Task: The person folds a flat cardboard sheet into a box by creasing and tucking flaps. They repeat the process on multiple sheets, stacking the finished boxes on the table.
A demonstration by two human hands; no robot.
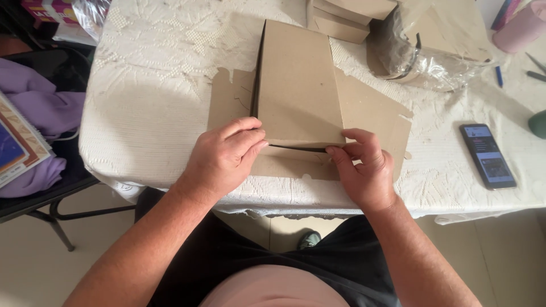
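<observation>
Here, both hands' fingers pinched on a cardboard box (297, 85) atop the white-clothed table (148, 102), pale floor (512, 250) below.

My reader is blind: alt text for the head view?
Both hands, left hand and right hand, press the near edge of a folded brown cardboard box on a white tablecloth; a phone lies to the right.

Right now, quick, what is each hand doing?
Left hand: closed, pinching the cardboard box at its near left corner.
Right hand: closed, pinching its near right corner.
</observation>
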